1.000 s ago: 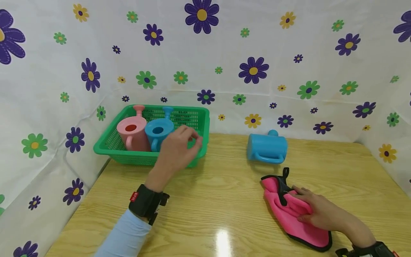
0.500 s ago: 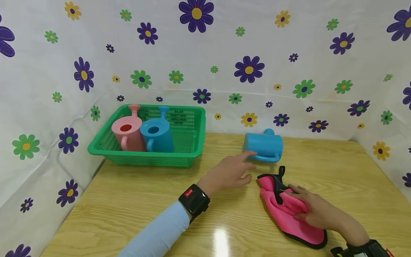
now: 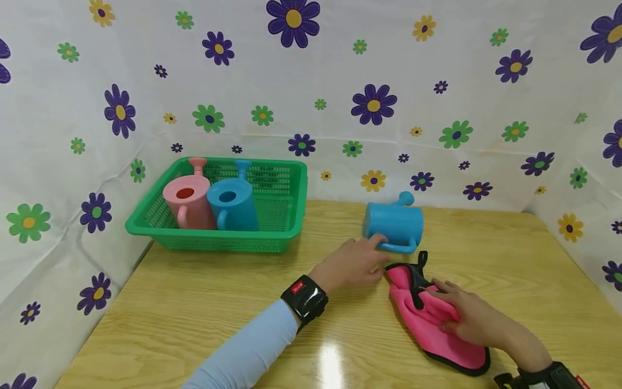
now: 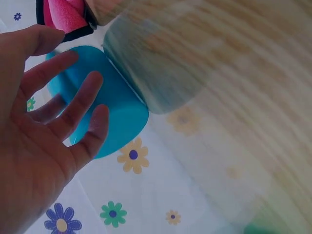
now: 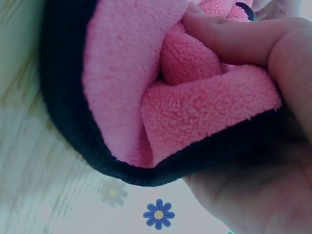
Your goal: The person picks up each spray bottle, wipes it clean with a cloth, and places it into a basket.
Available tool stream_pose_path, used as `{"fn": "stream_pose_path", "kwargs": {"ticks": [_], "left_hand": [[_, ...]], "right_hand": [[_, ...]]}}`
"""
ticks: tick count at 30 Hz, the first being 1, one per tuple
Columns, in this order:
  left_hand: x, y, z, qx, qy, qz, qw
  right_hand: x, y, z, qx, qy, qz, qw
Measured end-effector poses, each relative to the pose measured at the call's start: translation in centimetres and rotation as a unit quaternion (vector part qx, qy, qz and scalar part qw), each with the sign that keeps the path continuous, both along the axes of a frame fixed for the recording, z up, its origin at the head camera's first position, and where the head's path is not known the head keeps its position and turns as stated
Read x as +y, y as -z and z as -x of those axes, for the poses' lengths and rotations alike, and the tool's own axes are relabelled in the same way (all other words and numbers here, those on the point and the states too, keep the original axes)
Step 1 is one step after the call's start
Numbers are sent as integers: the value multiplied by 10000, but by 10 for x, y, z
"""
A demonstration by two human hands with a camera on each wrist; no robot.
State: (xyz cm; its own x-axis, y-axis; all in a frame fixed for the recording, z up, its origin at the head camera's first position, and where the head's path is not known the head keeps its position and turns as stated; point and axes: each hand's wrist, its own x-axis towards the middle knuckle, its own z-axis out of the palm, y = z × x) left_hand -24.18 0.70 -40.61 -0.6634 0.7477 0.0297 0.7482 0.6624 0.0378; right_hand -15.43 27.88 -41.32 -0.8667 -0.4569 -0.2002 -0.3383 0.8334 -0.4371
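A blue toy watering can (image 3: 394, 220) lies on its side on the wooden table, its handle facing me. At the left end of that handle is my left hand (image 3: 351, 265), the fingertips at or touching the can. In the left wrist view the fingers are loosely bent and spread in front of the blue can (image 4: 119, 109), not closed round it. My right hand (image 3: 478, 319) holds a folded pink cloth (image 3: 413, 316) with black trim and a hanging loop. Pink fleece (image 5: 195, 102) is bunched between thumb and fingers in the right wrist view.
A green plastic basket (image 3: 214, 241) stands at the back left. Inside it, a pink watering can (image 3: 199, 205) and another blue watering can (image 3: 240, 208) stand upright, side by side. A flower-print sheet (image 3: 330, 70) hangs behind and beside the table (image 3: 218, 297).
My left hand has moved right from the basket to the lying watering can. That can has turned slightly, its spout end shifting. My right hand keeps its hold on the cloth.
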Motion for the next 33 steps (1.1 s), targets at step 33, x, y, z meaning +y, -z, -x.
{"fn": "stream_pose_path", "kwargs": {"ticks": [33], "left_hand": [[-168, -21, -134, -2020, -1130, -2364, 9437]], "right_hand": [[2, 7, -1, 323, -197, 62, 9993]]}}
